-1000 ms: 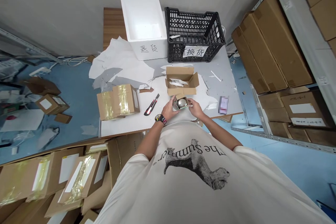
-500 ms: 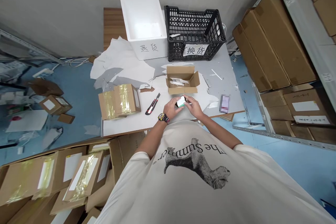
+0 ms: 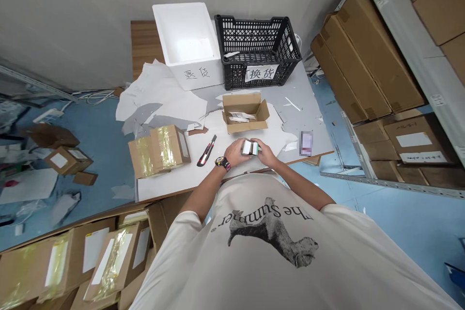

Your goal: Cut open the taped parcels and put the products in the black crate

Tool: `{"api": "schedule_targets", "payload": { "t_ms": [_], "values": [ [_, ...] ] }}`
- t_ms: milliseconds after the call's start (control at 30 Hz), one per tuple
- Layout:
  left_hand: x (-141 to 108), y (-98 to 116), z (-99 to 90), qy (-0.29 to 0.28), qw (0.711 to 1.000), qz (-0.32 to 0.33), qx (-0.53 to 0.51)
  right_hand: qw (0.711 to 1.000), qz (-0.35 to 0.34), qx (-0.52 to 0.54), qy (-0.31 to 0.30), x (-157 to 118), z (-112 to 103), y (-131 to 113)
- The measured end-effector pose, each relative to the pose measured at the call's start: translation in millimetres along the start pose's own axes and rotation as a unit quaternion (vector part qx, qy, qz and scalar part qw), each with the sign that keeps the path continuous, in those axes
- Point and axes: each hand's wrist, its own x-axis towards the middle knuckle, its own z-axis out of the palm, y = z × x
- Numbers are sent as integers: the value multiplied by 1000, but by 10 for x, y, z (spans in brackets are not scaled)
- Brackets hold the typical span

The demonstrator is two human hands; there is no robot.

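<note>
Between my hands is a small white and green box [image 3: 250, 147], held near the table's front edge. My left hand [image 3: 234, 153], below a wristwatch, grips its left side. The fingers of my right hand [image 3: 267, 153] are closed on its right side. Just beyond them sits an open cardboard box [image 3: 244, 126] with white papers or packets inside. A red and black utility knife [image 3: 207, 150] lies to the left of my left hand. Farther left are two taped cardboard boxes [image 3: 167, 147], side by side.
A white foam box [image 3: 203, 77] and a black plastic crate [image 3: 232, 75] stand at the table's back. A phone-like item [image 3: 305, 144] lies at the right. Torn white paper [image 3: 163, 99] covers the back left. Shelved cartons [image 3: 378, 53] rise at right; more taped parcels [image 3: 109, 256] fill the lower left.
The small box has turned between my hands and shows more of its white face. The whole view has shifted, so the table's things sit a little farther left and lower.
</note>
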Motion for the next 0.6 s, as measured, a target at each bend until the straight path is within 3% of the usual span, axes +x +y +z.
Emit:
{"api": "schedule_targets", "payload": {
  "t_ms": [100,200,333,400,467,533,600],
  "values": [
    [33,71,-42,-36,998,-15,42,998,12,-17,-51,-27,20,-9],
    [15,170,-102,-68,993,-39,87,997,28,-33,-58,-49,15,-99],
    [-85,436,-308,-63,992,-16,104,997,7,-5,-73,-151,-194,-416],
    [-69,633,-540,-19,997,14,75,996,-21,32,-81,-161,-424,-673],
    [101,851,-885,34,998,46,30,995,-53,64,-60,-32,-716,-981],
    [479,1058,-1317,88,994,65,-21,992,-103,69,-23,308,-1038,-1301],
    [1057,1225,-1767,136,986,87,-34,986,-161,44,20,866,-1364,-1587]
  ]
}}
